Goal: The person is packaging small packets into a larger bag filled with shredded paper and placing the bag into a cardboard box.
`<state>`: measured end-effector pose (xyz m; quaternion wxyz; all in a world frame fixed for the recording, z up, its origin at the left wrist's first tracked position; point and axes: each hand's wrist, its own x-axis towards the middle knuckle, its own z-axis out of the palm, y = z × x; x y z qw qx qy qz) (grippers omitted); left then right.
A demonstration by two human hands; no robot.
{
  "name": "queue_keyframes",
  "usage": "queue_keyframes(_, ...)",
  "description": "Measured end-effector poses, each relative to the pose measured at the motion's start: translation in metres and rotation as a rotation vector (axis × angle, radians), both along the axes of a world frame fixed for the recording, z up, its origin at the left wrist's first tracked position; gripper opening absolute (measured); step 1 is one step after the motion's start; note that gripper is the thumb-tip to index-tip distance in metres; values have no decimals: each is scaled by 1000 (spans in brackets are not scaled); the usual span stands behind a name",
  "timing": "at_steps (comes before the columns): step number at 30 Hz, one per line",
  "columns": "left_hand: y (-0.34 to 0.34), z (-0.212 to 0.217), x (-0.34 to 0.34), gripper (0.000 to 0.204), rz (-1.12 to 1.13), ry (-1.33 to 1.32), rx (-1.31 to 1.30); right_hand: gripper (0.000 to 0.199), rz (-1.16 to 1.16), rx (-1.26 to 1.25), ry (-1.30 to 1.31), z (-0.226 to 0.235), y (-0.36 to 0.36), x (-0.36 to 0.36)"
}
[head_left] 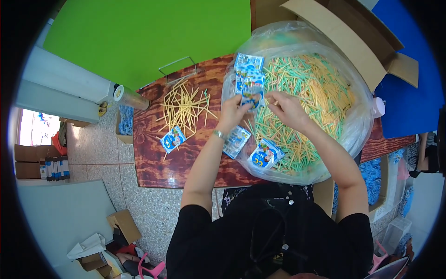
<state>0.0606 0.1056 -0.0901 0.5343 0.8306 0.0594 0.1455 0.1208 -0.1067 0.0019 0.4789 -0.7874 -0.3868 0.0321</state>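
Observation:
My left hand [232,113] is closed on a small blue-and-white packet [252,98], thumb and fingers at its left edge. More blue packets [249,63] overlap just beyond it in a column. My right hand [289,110] is at the packet's right side, its fingers bent together; what they pinch, if anything, is too small to make out. Under both hands is a large clear plastic bag [232,76], spread wide and full of thin green, yellow and orange sticks [306,100]. Two further packets, one [237,142] below my left hand and another [266,153] on the sticks, lie nearer me.
On the brown wooden table [200,162], a loose pile of pale yellow sticks [183,109] has a packet [172,139] at its near edge. A cylindrical container [132,97] rests at the table's left edge. An open cardboard box [344,42] rises behind the bag; a pink-white container [378,107] stands right.

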Motion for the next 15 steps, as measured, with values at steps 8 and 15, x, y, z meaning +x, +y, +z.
queue_keyframes(8, 2, -12, 37, 37, 140, -28, 388, 33, 189, -811, -284, -29, -30, -64)
queue_keyframes(15, -22, 12, -9, 30, 116, -223, 496, 22, 196, -769, -235, -42, -38, -70)
